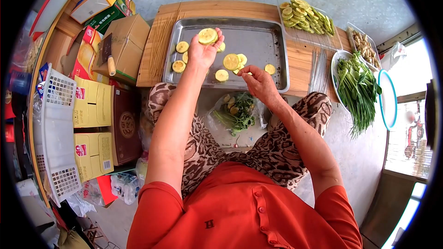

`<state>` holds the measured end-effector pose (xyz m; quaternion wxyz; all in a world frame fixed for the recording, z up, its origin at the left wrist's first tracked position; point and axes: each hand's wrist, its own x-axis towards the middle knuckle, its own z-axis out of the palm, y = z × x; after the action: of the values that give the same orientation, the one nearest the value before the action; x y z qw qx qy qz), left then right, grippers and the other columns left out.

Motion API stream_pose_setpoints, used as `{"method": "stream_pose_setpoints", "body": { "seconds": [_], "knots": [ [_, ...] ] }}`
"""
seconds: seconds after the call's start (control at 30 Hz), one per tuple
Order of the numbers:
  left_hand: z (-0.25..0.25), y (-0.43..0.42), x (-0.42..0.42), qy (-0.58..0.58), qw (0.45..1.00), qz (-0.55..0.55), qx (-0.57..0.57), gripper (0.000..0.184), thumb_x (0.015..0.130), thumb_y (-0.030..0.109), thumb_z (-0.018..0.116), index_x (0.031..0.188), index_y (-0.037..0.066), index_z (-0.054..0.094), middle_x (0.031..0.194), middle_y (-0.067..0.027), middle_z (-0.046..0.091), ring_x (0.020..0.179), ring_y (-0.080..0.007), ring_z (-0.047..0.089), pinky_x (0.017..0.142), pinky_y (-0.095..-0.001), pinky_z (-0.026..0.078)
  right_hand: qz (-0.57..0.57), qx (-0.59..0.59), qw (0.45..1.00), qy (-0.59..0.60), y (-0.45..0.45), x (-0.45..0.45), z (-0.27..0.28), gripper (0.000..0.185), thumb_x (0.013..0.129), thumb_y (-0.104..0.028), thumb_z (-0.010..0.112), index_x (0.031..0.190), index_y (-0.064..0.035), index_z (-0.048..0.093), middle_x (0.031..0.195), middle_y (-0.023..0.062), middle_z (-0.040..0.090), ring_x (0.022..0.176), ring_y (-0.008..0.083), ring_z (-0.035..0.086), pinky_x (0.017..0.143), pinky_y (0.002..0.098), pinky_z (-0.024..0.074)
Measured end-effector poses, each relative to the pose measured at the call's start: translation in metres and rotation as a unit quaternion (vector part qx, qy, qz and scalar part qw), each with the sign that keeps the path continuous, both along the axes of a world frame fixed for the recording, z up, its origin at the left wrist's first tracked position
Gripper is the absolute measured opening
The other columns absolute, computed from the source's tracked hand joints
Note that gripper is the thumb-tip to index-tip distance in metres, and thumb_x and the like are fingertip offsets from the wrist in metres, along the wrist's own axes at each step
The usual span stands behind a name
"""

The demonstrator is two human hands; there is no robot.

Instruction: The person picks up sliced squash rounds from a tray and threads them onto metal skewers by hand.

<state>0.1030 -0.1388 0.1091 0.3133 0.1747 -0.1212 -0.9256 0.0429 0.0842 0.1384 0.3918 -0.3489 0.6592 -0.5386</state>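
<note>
My left hand [204,55] is palm up, its fingers curled around a small stack of round, pale yellow-green zucchini slices [207,36]. Closed in a pinch, my right hand [259,83] is at the front of the metal tray [258,24]. Right by its fingertips is a group of slices [231,62] that looks raised above the tray floor. What the fingertips grip is too thin or hidden to make out. Several loose slices [178,66] lie in the tray, some partly hidden behind my left hand and forearm.
Bamboo skewers [160,41] lie left of the tray, metal skewers [318,71] to its right. A clear container of slices [307,17], a bowl of greens [355,80] and a tray of brown pieces [364,46] stand right. A knife [110,57] rests by cartons on the left.
</note>
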Motion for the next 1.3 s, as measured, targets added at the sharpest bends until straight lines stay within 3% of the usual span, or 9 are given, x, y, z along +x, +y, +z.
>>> {"method": "stream_pose_setpoints", "body": {
  "seconds": [0.57,0.87,0.93,1.3],
  "knots": [
    [-0.010,-0.004,0.000,0.004,0.999,-0.004,0.039,0.042,0.095,0.028,0.026,0.107,-0.006,0.048,0.106,-0.0228,0.057,0.096,-0.0336,0.056,0.091,-0.0471,0.045,-0.003,0.007,0.999,0.046,0.000,0.005,0.002,0.018,0.092,-0.015,0.050,0.098,-0.0014,0.060,0.061,-0.0039,0.045,0.054,0.0043,0.037,0.048,0.0226,0.0318],
    [-0.008,0.003,0.000,0.017,1.000,-0.016,0.002,0.027,0.094,0.024,0.030,0.099,0.006,0.048,0.102,-0.0223,0.058,0.094,-0.0335,0.057,0.089,-0.0480,0.046,0.000,-0.007,1.000,-0.019,-0.001,0.004,0.002,0.017,0.093,-0.015,0.050,0.097,-0.0019,0.060,0.061,-0.0066,0.043,0.051,0.0023,0.035,0.045,0.0205,0.0284],
    [-0.005,0.012,-0.002,-0.044,0.998,-0.009,-0.048,0.047,0.097,0.027,0.021,0.113,-0.009,0.047,0.108,-0.0226,0.057,0.101,-0.0341,0.055,0.096,-0.0475,0.043,-0.009,-0.016,1.000,-0.018,-0.003,0.005,0.002,0.016,0.093,-0.015,0.050,0.096,-0.0021,0.059,0.060,-0.0073,0.041,0.049,0.0016,0.033,0.043,0.0200,0.0263],
    [-0.007,0.021,-0.003,-0.037,0.997,-0.047,-0.055,0.047,0.096,0.027,0.021,0.108,-0.008,0.050,0.105,-0.0210,0.059,0.098,-0.0315,0.057,0.093,-0.0453,0.046,-0.022,-0.028,0.999,-0.027,-0.009,0.005,-0.004,0.015,0.093,-0.014,0.050,0.095,-0.0009,0.058,0.060,-0.0074,0.042,0.050,0.0011,0.033,0.044,0.0197,0.0256]
  ]
}}
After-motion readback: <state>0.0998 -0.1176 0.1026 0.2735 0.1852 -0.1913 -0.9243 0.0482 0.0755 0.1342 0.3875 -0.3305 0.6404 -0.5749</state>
